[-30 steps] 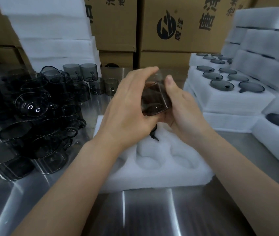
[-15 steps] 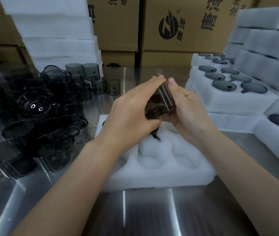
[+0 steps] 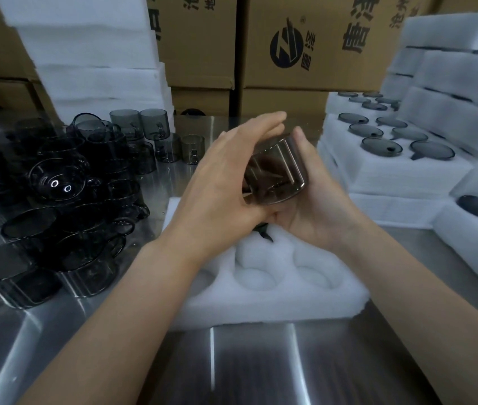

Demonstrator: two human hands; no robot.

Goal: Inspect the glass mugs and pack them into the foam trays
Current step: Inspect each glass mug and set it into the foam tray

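A smoky glass mug point(image 3: 278, 173) sits in right hand point(image 3: 315, 207), grip curled round it, left hand point(image 3: 220, 182) pressing flat.

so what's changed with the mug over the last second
The glass mug has been turned between the hands and tipped further onto its side. The left hand has straightened its fingers over it; the right hand still cradles it from below. The foam tray and loose mugs stayed put.

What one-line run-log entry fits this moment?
inspection | right hand: holds glass mug | left hand: straight fingers over mug | foam tray: near pockets empty
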